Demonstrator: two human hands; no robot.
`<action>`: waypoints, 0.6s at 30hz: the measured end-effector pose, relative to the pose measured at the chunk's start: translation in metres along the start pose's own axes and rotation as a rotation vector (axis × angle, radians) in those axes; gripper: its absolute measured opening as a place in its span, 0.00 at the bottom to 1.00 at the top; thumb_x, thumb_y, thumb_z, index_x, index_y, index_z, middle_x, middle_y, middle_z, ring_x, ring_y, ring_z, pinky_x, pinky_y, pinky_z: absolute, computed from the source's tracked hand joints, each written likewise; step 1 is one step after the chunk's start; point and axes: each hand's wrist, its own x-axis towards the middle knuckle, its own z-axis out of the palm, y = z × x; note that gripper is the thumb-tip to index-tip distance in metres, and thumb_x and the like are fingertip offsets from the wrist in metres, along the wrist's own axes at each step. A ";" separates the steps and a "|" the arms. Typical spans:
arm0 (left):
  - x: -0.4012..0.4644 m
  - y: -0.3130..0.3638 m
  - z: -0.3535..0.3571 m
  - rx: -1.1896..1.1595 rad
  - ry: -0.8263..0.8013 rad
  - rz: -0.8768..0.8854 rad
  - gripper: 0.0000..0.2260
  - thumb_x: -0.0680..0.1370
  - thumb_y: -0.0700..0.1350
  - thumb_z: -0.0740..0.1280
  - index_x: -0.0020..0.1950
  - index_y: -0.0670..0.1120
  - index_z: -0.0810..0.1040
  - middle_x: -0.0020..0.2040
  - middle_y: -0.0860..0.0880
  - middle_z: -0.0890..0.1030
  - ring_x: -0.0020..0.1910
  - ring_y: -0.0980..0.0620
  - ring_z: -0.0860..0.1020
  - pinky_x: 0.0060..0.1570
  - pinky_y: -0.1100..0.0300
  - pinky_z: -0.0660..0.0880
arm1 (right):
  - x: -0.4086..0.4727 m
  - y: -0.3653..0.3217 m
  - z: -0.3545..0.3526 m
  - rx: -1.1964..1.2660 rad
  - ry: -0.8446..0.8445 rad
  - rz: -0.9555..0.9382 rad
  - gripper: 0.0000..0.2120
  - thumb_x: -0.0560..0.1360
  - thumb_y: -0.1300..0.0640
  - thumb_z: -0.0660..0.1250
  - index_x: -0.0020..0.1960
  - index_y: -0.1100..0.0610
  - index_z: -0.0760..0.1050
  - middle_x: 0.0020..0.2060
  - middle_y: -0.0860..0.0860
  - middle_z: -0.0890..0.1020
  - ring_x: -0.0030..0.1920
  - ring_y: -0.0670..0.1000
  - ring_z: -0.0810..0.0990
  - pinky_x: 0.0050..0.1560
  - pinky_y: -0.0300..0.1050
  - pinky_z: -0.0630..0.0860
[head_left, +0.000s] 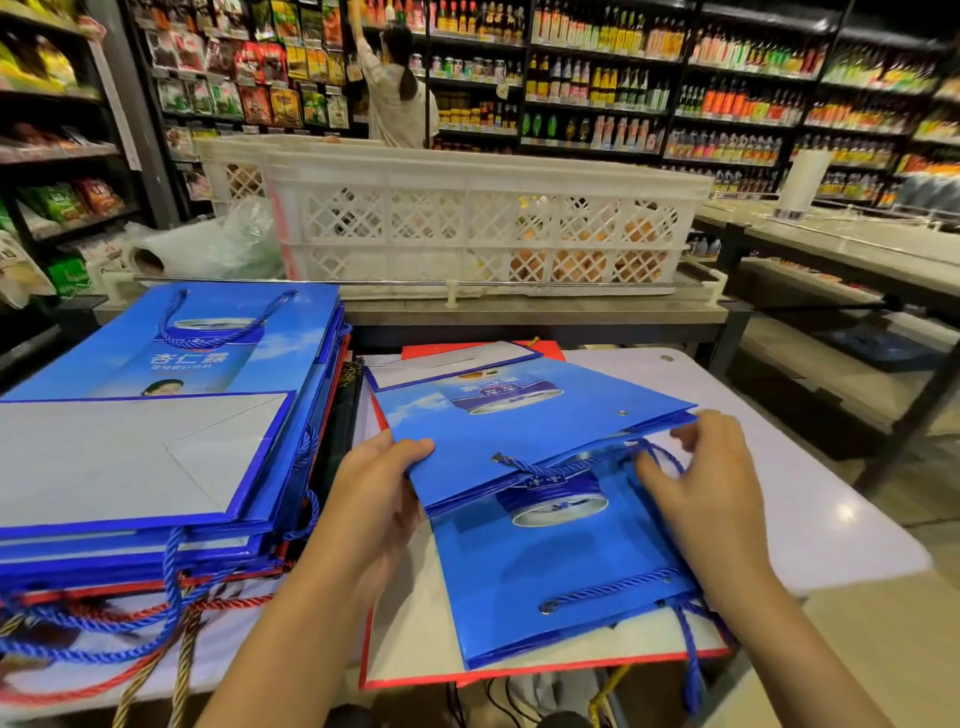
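While gripping the top blue bag (519, 431) at lower centre of the frame: clamped on its left edge with the left hand (374, 499), thumb on top; pinching its rope handle (662, 454) with the right hand (711, 499), fingers bent. Looks midway at most: few bags flat beneath on the white table (810, 493), tall stack (156, 441) at left, sorted or waiting, cannot tell.

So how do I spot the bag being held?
Find the white table near the white crate. Right of the tall stack lies a smaller pile. It is the top blue bag, the only one held by the left hand and right hand.
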 end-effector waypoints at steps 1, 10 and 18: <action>0.000 0.000 0.000 0.000 0.003 0.000 0.06 0.80 0.36 0.61 0.48 0.39 0.77 0.36 0.47 0.84 0.31 0.54 0.82 0.25 0.66 0.75 | 0.006 0.001 0.001 -0.058 -0.095 0.011 0.18 0.69 0.54 0.73 0.55 0.57 0.72 0.52 0.54 0.72 0.52 0.55 0.71 0.46 0.47 0.68; 0.003 0.001 -0.002 -0.041 0.014 -0.004 0.07 0.80 0.36 0.62 0.56 0.38 0.76 0.36 0.47 0.85 0.30 0.54 0.82 0.27 0.65 0.77 | 0.027 0.008 0.003 -0.018 -0.344 -0.003 0.09 0.77 0.68 0.59 0.49 0.60 0.78 0.46 0.56 0.81 0.50 0.60 0.77 0.45 0.41 0.68; 0.010 0.000 0.000 -0.010 0.005 0.001 0.08 0.80 0.37 0.62 0.57 0.39 0.77 0.42 0.46 0.86 0.35 0.53 0.84 0.30 0.63 0.79 | 0.031 -0.024 -0.059 0.325 -0.012 0.071 0.08 0.75 0.66 0.66 0.47 0.54 0.75 0.36 0.55 0.78 0.34 0.51 0.73 0.35 0.44 0.69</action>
